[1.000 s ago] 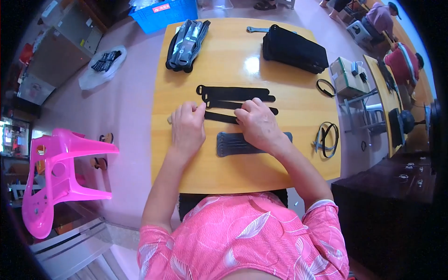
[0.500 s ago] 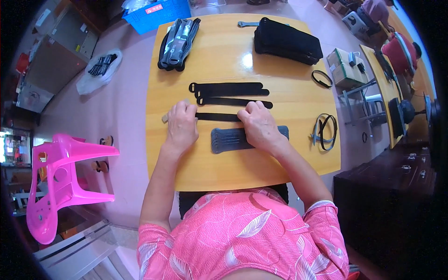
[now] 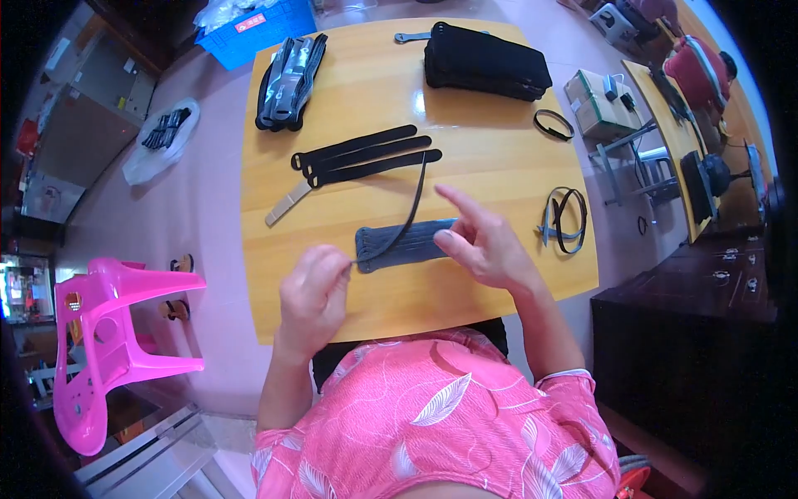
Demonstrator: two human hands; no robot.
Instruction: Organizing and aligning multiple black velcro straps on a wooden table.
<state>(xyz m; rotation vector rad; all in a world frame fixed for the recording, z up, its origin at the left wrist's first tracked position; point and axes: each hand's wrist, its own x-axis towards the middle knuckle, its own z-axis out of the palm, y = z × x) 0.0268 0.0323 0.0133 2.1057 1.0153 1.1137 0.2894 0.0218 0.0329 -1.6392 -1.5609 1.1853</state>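
A thin black strap [image 3: 418, 195] is pinched at its near end in my closed left hand [image 3: 313, 295]. It curves up and away over a flat dark-grey bundle of straps [image 3: 391, 244], and its far end reaches the black straps on the table. My right hand [image 3: 489, 243] is open, thumb and forefinger apart, above the right end of the bundle and not touching the strap. Farther off, three black straps [image 3: 366, 151] with slotted ends lie fanned out. Against their left ends rests a short beige-grey strip [image 3: 287, 205].
On the wooden table [image 3: 465, 308] are a packaged strap bundle [image 3: 291, 83], a thick black stack [image 3: 486, 62], a grey wrench [image 3: 407, 37], a coiled strap [image 3: 553, 125] and looped straps [image 3: 565, 220]. A pink stool [image 3: 125, 333] lies left; a person [image 3: 698, 71] is far right.
My left hand has drawn the strap's end toward me, and my right hand has let go and opened. The three straps and beige-grey strip now lie slanted.
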